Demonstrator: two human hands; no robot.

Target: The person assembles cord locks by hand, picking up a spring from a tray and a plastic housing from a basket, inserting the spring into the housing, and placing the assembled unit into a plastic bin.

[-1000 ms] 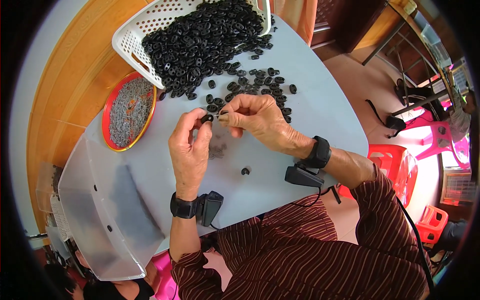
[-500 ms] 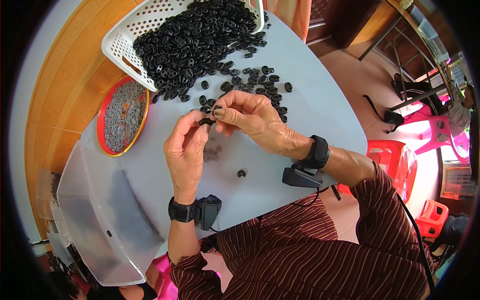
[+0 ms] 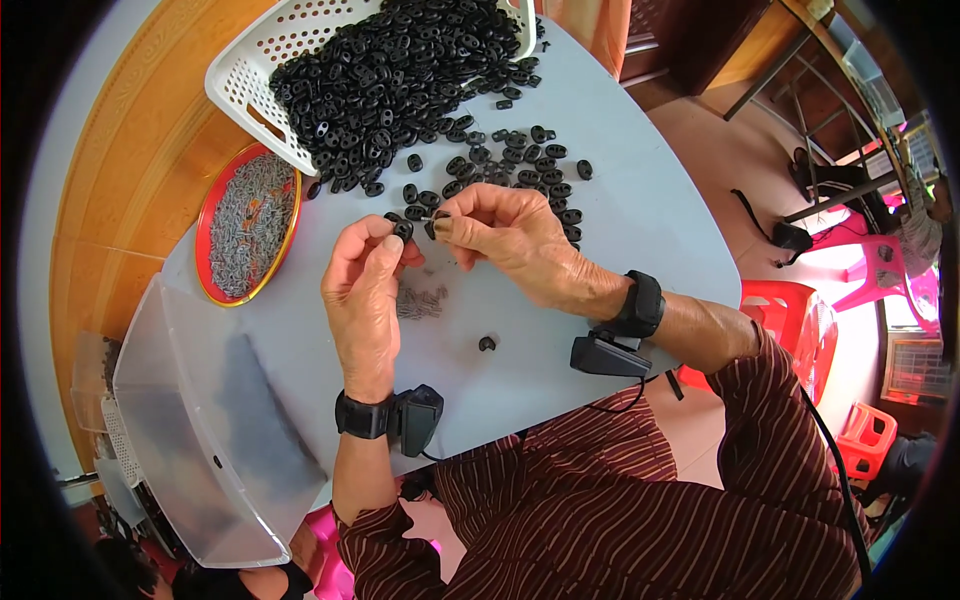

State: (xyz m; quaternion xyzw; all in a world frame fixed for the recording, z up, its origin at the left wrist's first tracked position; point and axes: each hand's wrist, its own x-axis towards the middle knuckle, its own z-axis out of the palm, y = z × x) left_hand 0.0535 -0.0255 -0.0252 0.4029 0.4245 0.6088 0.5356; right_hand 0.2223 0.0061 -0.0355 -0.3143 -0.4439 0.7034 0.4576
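My left hand [image 3: 365, 275] pinches a small black plastic cord-lock piece [image 3: 403, 229] with holes between thumb and fingers. Close beside it, the thumb and forefinger of my right hand [image 3: 500, 235] are pressed together on a small dark piece [image 3: 431, 229], partly hidden by the fingers. A thin, light metal-looking bit [image 3: 428, 218] shows at those fingertips, too small to make out well. Just below my hands lies a little heap of grey metal springs [image 3: 422, 302] on the table. A single curved black piece [image 3: 487, 343] rests nearer me.
A tipped white perforated basket [image 3: 245, 95] spills a large pile of black cord-lock pieces [image 3: 390, 85] onto the pale table [image 3: 640, 220]. Left of it stands a red, gold-rimmed dish [image 3: 205, 262] of grey springs. A clear plastic bin [image 3: 200, 430] borders the near left.
My left hand has turned and shifted slightly left, bringing the face of its black piece into view. A small gap now shows between the fingertips of my two hands.
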